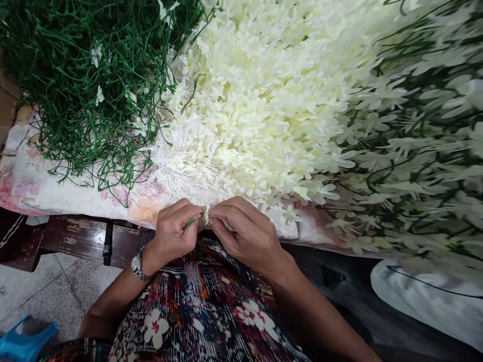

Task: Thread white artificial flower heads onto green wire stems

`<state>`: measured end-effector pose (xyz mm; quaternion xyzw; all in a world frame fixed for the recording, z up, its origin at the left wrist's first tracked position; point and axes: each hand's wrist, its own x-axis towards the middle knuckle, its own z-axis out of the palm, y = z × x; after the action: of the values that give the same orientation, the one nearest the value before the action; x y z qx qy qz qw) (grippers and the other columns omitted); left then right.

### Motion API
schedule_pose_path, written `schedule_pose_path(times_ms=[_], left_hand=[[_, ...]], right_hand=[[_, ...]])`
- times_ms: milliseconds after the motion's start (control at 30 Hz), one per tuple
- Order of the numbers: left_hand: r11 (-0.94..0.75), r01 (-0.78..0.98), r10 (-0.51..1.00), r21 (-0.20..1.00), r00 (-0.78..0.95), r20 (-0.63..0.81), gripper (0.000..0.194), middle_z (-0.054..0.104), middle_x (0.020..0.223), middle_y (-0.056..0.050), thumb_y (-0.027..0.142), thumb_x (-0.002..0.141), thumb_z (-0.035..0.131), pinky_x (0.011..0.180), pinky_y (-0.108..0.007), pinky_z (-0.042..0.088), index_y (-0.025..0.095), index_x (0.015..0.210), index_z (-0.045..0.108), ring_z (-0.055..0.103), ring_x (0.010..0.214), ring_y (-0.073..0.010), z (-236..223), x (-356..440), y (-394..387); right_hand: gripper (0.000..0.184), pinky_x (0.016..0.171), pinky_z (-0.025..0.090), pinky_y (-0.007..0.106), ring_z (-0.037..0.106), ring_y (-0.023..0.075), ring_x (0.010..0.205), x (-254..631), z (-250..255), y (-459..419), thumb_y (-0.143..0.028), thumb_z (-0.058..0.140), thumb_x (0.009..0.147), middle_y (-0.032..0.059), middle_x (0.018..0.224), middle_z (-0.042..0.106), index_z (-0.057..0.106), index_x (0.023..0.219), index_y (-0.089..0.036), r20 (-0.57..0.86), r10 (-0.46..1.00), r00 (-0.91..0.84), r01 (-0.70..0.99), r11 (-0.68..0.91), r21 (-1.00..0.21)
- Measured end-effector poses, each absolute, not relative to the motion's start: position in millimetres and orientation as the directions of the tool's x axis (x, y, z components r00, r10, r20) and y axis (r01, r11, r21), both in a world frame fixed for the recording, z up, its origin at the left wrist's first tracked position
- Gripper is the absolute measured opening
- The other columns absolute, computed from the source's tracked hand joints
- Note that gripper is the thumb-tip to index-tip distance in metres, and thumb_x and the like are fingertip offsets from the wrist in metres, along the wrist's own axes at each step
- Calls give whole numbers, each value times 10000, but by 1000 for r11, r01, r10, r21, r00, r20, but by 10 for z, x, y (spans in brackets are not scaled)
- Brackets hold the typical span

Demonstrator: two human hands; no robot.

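Close to the table edge, my left hand is closed in a pinch on a green plastic stem. My right hand meets it fingertip to fingertip, pinched at the small white flower on the stem's end. Most of the flower is hidden by the fingers. Just beyond my hands lies a heap of cream-white artificial petals. Thin white stamen pieces are piled to its left. Farther left is a large tangle of green plastic stems.
Finished-looking white flowers on green stems fill the right side. A floral cloth covers the table. Below are a brown wooden bench, a blue plastic object on the floor and a whitish bundle.
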<state>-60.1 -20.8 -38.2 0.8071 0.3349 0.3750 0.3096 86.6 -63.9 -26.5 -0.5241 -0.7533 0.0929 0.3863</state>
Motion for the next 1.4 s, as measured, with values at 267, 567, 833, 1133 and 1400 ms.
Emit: schedule_pose_path(times_ms=[267,567,833,1133,1400], left_hand=[[-322,168,820,932,541,186,133,463,576,18,95,752,467,526,-196,353,129,658,555,442,547,-73,-177,-674,-164],[-334,203,783,921,604,151,155,422,559,32,76,753,450,518,-189,313,134,647,548,403,540,-64,-185,-697,-160],[-328,217,778,919,614,133,190,380,529,48,17,711,423,510,-172,289,129,562,465,370,525,-51,-199,-655,-135],[-311,271,804,911,586,100,167,371,529,47,30,689,423,510,-182,284,130,561,463,365,517,-55,-253,-654,-146],[-126,182,802,975,597,-8,143,444,578,29,97,739,444,531,-184,342,132,634,533,421,550,-65,-154,-674,-136]], right_hand=[[251,637,458,278,517,134,736,987,-57,-623,-96,539,706,48,793,564,504,941,-176,575,773,-266,711,561,-424],[133,645,443,285,496,130,713,941,-79,-601,-88,524,721,41,722,559,525,847,-131,505,783,-363,722,579,-378],[120,639,452,276,486,126,695,915,-146,-590,-65,514,720,41,694,551,509,825,-123,519,776,-359,719,584,-376],[125,627,445,273,479,124,701,889,-277,-568,-67,474,736,38,713,529,481,830,-148,518,798,-309,710,556,-432],[209,655,439,294,498,139,736,950,-224,-578,-62,532,700,51,761,565,511,893,-141,580,729,-364,715,617,-328]])
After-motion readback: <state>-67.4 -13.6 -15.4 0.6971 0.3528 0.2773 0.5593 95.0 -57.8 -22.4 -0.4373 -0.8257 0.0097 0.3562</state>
